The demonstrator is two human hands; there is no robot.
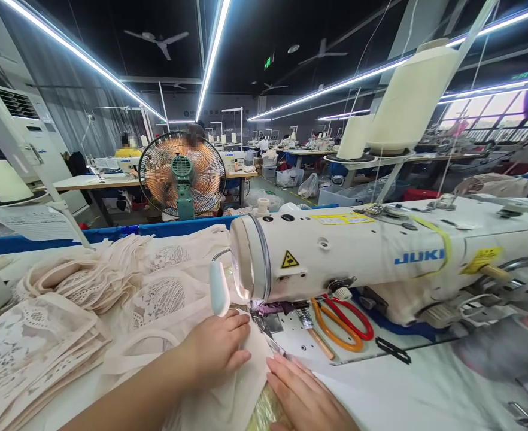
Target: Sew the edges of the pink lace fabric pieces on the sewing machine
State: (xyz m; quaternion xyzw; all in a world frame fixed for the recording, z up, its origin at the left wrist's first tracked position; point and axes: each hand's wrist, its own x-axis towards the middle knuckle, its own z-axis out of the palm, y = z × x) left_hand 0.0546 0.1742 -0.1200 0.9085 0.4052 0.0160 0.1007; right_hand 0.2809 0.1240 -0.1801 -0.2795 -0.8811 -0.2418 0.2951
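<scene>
My left hand (217, 347) lies on a pale beige piece of fabric (251, 389) just in front of the sewing machine's (318, 251) needle area. Its fingers are stretched forward and the thumb stands apart. To the right, my right hand (302, 392) rests flat with extended fingers, their tips at the fabric's right edge. Under the fabric near that hand shows a shiny yellowish surface (266, 410). The needle and presser foot are mostly hidden behind the machine head and my left fingers. A pale blue-grey guard (220, 288) hangs beside the head.
Stacked lace-trimmed beige pieces (35, 341) cover the table's left side. Orange-handled scissors (338, 326), a red-handled tool (358, 323) and a black flat piece (393, 350) lie right of the needle area. Thread cones (410, 99) stand above; a large fan (182, 173) is beyond the table.
</scene>
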